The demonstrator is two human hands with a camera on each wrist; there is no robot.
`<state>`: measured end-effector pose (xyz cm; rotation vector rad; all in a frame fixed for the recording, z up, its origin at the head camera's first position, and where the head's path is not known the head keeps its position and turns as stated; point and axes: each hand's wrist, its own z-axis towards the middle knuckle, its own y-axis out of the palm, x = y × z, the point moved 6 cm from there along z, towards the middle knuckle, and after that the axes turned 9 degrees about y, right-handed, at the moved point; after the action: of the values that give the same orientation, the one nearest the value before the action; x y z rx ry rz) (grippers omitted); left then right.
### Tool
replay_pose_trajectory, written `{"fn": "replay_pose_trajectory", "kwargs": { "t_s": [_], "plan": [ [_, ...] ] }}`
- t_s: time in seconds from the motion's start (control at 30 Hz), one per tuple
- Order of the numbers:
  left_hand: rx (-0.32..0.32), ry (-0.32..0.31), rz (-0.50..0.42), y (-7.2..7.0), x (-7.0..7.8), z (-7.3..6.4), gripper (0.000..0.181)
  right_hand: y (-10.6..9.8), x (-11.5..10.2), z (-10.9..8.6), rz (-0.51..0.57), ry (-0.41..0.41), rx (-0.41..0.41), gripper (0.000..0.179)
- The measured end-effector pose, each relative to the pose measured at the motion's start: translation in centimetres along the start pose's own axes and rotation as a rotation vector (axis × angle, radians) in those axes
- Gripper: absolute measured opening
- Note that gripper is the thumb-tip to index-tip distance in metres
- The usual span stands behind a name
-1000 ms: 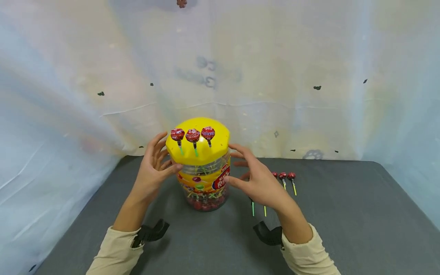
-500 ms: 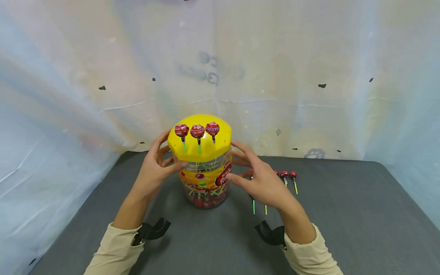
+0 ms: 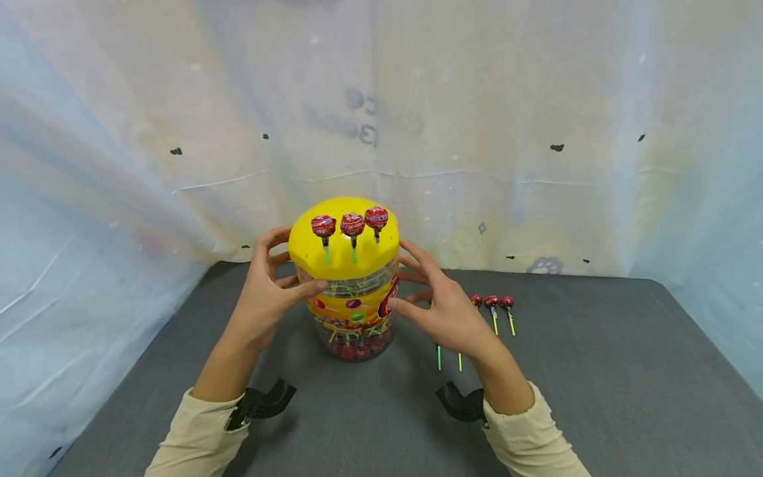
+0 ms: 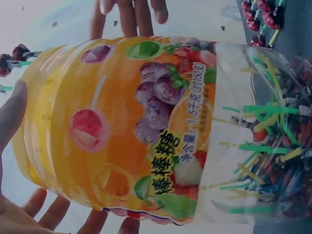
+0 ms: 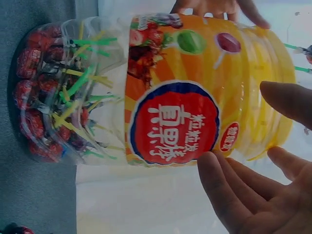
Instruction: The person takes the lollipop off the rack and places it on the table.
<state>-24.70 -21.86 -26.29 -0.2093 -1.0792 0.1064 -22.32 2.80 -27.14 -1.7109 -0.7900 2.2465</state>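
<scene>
A clear plastic candy jar [image 3: 352, 306] with an orange label stands on the table, full of lollipops. Three red-wrapped lollipops [image 3: 352, 224] lie on its yellow lid [image 3: 310, 260]. My left hand [image 3: 262, 301] holds the jar's left side with fingers curved round the back and thumb in front, just below the lid. From the other side, my right hand [image 3: 450, 311] holds it, its thumb lower, by the label. In the left wrist view the label [image 4: 122, 131] shows grapes and other fruit. Red lollipops [image 5: 31, 92] fill the jar's bottom in the right wrist view.
Several more lollipops [image 3: 491, 301] lie on the dark grey table [image 3: 596, 371] right of the jar, partly hidden behind my right hand. A pale, patterned curtain [image 3: 453, 132] hangs behind the table and along both sides.
The jar has turned between my hands: its red label emblem has slid right, partly out of sight, and the lollipops on the lid have shifted right. My hands have stayed around it.
</scene>
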Motion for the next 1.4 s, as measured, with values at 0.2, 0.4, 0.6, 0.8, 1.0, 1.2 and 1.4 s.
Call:
{"fn": "replay_pose_trajectory", "kwargs": {
  "t_s": [0.2, 0.4, 0.6, 0.8, 1.0, 1.2, 1.4],
  "plan": [
    [0.003, -0.033, 0.052, -0.1, 0.5, -0.2, 0.096, 0.0, 0.6, 0.4, -0.003, 0.022, 0.037, 0.087],
    [0.023, -0.051, 0.066, 0.1, 0.8, -0.3, 0.094, 0.0, 1.0, 0.6, 0.029, 0.015, 0.037, 0.086],
    [0.023, -0.041, 0.060, 0.6, 0.8, -0.3, 0.089, -0.7, 0.9, 0.4, 0.006, 0.015, 0.046, 0.082],
    [0.016, -0.007, 0.035, 0.7, 0.5, -0.3, 0.093, -1.9, -0.5, -0.1, 0.009, -0.051, 0.177, 0.069],
    [0.008, -0.008, 0.023, 0.9, 0.0, -0.3, 0.093, -3.0, -3.2, 0.1, -0.055, -0.212, 0.270, 0.065],
    [0.007, -0.009, 0.020, 1.0, -0.1, -0.2, 0.093, -3.7, -5.2, 1.0, -0.136, -0.329, 0.280, 0.066],
    [0.005, -0.010, 0.022, 1.0, -0.1, -0.2, 0.093, -3.4, -5.7, 1.6, -0.165, -0.429, 0.281, 0.063]
  ]
}}
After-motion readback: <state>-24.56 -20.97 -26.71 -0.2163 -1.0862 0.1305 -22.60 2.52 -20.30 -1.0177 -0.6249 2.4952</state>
